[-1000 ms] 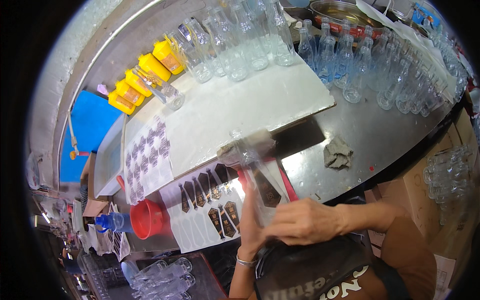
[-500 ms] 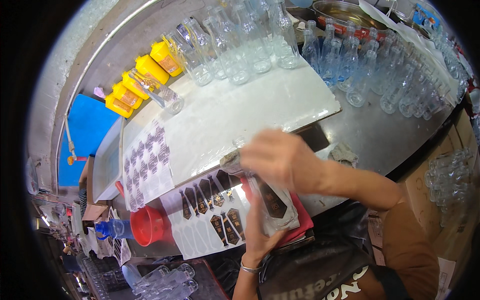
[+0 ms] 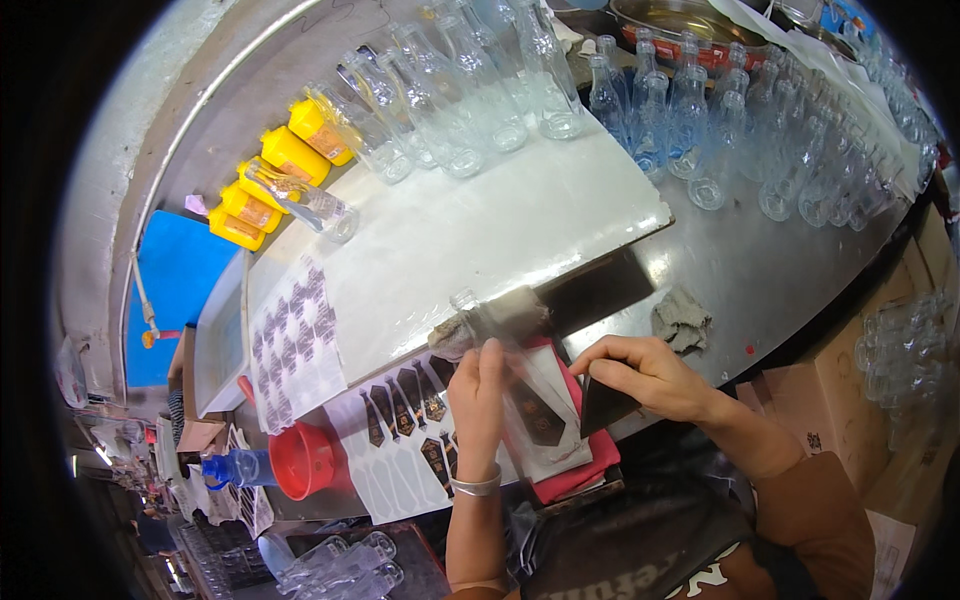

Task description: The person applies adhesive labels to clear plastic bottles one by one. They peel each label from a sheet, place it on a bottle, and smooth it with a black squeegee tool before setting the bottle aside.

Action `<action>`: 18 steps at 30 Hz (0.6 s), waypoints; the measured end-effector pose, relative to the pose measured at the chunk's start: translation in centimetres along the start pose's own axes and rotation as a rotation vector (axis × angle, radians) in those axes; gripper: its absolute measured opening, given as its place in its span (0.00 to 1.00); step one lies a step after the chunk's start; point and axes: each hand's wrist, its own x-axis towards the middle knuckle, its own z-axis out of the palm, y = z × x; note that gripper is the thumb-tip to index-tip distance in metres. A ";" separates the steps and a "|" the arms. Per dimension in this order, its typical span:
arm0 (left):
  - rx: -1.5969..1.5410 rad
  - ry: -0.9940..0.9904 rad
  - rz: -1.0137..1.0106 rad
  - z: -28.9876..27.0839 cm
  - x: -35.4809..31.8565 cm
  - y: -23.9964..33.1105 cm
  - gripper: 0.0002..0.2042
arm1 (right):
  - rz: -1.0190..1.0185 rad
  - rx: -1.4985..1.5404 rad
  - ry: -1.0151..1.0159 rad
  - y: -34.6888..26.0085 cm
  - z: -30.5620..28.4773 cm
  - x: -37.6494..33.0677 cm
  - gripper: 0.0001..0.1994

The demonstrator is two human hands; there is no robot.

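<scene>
A clear glass bottle (image 3: 515,375) lies tilted, its neck toward the white board and a dark decal with gold marks on its body. My left hand (image 3: 477,400) is closed at the bottle's neck side, thumb and fingers pressed together on it. Beneath the bottle are a pale pad and a red cloth (image 3: 604,455). To the right of it, my right hand (image 3: 645,375) pinches a dark, flat, pointed scraper-like piece (image 3: 603,407). Left of my left hand is a sheet of dark tie-shaped decals (image 3: 405,400). A grey rag (image 3: 450,338) sits at the bottle's neck.
The white board (image 3: 490,230) carries several upright glass bottles (image 3: 455,120) and a purple-printed sheet (image 3: 295,340). Yellow containers (image 3: 295,155) line its far left. More bottles (image 3: 705,160) stand right. A crumpled cloth (image 3: 682,320) lies nearby. A red bucket (image 3: 303,460) is at left.
My right hand has moved from the bottle's neck to the right and nearer me, where the dark flat piece now shows in it. My left hand has shifted up and left along the bottle.
</scene>
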 end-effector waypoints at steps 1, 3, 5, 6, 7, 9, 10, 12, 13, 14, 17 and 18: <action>0.046 0.004 -0.009 0.0 0.0 -0.3 0.21 | 0.043 0.006 -0.007 0.2 0.1 0.0 0.12; 0.143 0.015 -0.023 0.2 0.1 0.0 0.21 | 0.124 0.022 -0.024 0.0 0.5 0.3 0.12; 0.063 0.013 -0.055 0.5 -0.6 1.4 0.21 | -0.122 -0.257 0.027 0.3 1.3 1.4 0.14; 0.036 0.025 -0.046 0.7 -0.9 1.3 0.22 | -0.262 -0.368 0.057 0.3 1.9 2.0 0.15; 0.012 0.038 -0.034 0.9 -1.1 1.3 0.22 | -0.402 -0.480 0.088 0.3 2.3 2.4 0.16; -0.011 0.099 0.046 1.2 -1.6 0.0 0.26 | -0.411 -0.719 -0.027 0.1 2.3 3.1 0.23; -0.006 0.054 0.110 0.8 -1.7 -1.1 0.24 | -0.416 -0.839 -0.092 -0.2 2.3 3.4 0.27; -0.063 0.028 0.117 1.2 -1.7 -2.0 0.23 | -0.450 -0.959 -0.126 0.5 2.6 3.7 0.35; -0.093 0.011 0.087 1.5 -1.8 -1.5 0.23 | -0.442 -0.960 -0.119 0.9 2.6 3.5 0.35; -0.104 0.007 0.084 1.6 -1.8 -1.4 0.22 | -0.433 -0.962 -0.112 1.1 2.5 3.4 0.35; -0.123 0.013 0.091 1.7 -1.8 -0.9 0.19 | -0.438 -0.883 -0.087 1.7 2.6 3.4 0.34; -0.127 0.020 0.093 1.8 -1.8 -0.9 0.20 | -0.441 -0.846 -0.076 2.0 2.7 3.5 0.33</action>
